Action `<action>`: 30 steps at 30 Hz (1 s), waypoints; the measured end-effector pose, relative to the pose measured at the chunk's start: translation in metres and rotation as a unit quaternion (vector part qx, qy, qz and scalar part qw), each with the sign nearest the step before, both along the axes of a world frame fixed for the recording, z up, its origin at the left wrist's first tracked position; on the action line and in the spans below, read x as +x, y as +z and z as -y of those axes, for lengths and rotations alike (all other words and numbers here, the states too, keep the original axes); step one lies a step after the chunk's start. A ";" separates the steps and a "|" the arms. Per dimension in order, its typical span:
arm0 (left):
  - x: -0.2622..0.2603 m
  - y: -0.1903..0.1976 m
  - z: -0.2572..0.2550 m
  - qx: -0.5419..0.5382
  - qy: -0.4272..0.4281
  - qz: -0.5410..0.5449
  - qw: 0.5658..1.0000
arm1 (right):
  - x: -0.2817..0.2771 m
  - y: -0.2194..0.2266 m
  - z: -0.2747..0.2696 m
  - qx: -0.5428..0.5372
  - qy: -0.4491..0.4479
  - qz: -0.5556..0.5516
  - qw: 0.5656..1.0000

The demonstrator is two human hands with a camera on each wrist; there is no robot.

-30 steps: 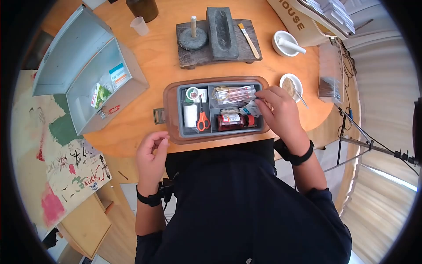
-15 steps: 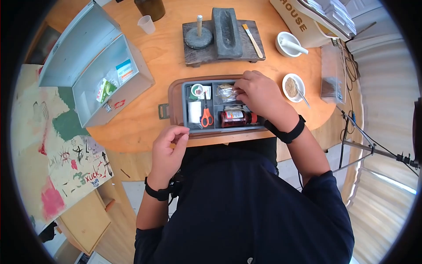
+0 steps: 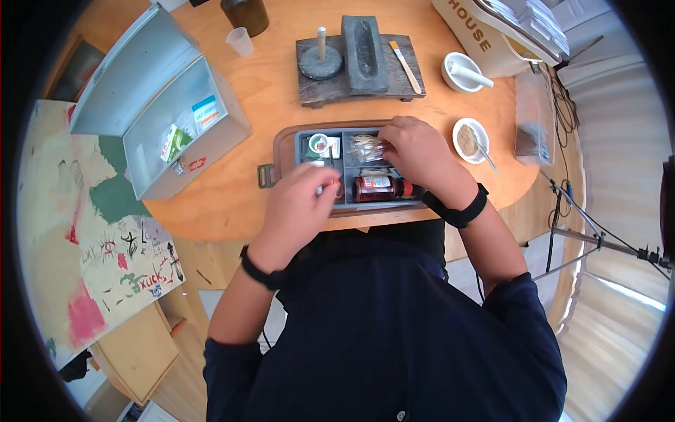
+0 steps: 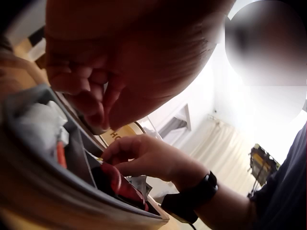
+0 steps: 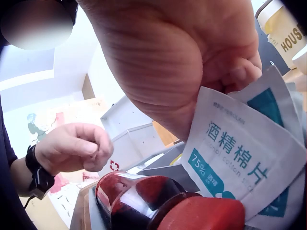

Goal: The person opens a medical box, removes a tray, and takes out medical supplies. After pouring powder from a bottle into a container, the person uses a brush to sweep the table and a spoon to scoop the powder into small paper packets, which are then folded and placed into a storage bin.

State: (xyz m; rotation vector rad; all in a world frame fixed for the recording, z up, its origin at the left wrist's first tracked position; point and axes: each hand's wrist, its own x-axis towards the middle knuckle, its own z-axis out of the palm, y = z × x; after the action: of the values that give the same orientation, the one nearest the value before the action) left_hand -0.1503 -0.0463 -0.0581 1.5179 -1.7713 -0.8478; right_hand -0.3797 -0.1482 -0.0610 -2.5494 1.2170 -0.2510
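A grey divided tray sits in a brown-rimmed box. My right hand pinches a clear packet of cotton swabs in its upper right compartment. A dark red bottle with a red cap lies below; in the right wrist view, alcohol pad sachets stand beside the wrist and partly hide the fingers. My left hand, fingers loosely curled and holding nothing, hovers over the left compartment, partly covering the orange-handled scissors and a white roll.
An open grey metal box stands left. Behind the tray are a stone trough and a brush on a wooden stand. A mortar, a bowl of powder and a clear container line the right.
My right hand has moved left over the swab packet and taken hold of its end. My left hand has risen from the tray's front left corner to above the scissors.
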 end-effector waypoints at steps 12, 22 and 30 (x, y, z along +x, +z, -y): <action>-0.037 -0.033 0.068 -0.104 -0.081 0.231 0.964 | 0.006 -0.003 0.003 -0.027 -0.012 0.047 0.998; 0.001 -0.011 0.068 -0.021 -0.005 0.007 1.000 | -0.009 0.000 0.005 -0.005 0.011 0.102 0.995; -0.009 -0.008 0.063 -0.048 -0.025 -0.014 0.998 | -0.028 0.021 0.005 0.089 -0.102 0.264 0.955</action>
State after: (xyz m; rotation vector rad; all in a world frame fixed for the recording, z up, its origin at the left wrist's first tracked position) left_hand -0.1593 -0.1094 -0.0665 1.3992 -1.8105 -0.7922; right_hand -0.4082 -0.1535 -0.0403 -2.0121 1.2122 -0.7751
